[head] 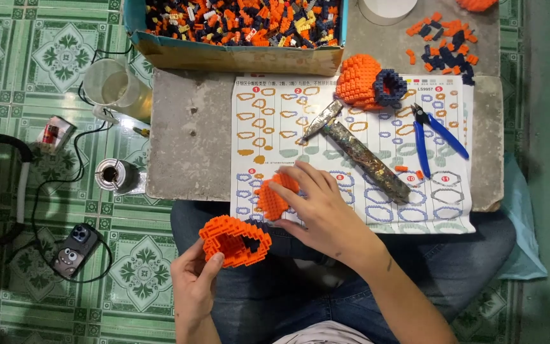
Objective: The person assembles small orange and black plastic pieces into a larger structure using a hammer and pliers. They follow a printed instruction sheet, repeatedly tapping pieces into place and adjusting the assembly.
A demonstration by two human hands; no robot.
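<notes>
Holding an orange brick-built shell (pixel 235 240) over the lap, the left hand (pixel 193 286) has its grip closed around the piece's lower edge, thumb on the near side and fingers beneath. The shell is hollow, with dark blue bricks showing inside it. Just beyond and to the right of that grip, the right hand (pixel 323 213) rests on the near edge of the table (pixel 189 137), its fingers pressing down on a second, smaller orange brick piece (pixel 275 196); whether that grip is truly clenched around the piece or only lying flat on it cannot be told. This piece lies on a printed instruction sheet (pixel 351 150) covered in small outline diagrams.

Farther from the right grip, on the same sheet, lies a worn metal hammer (pixel 356 151), set diagonally. Beyond it sits a rounded orange and dark blue brick model (pixel 367 81), and to its right a pair of blue-handled cutters (pixel 433 132). At the table's far edge stands a cardboard box (pixel 237 32) full of loose orange, dark blue and yellow bricks, with a small scatter of loose bricks (pixel 444 44) to the right.

Left of the table, on the green patterned floor (pixel 7 70), are a clear plastic jug (pixel 114 86), a small metal can (pixel 114 175) and a phone (pixel 74 248) with a cable.
</notes>
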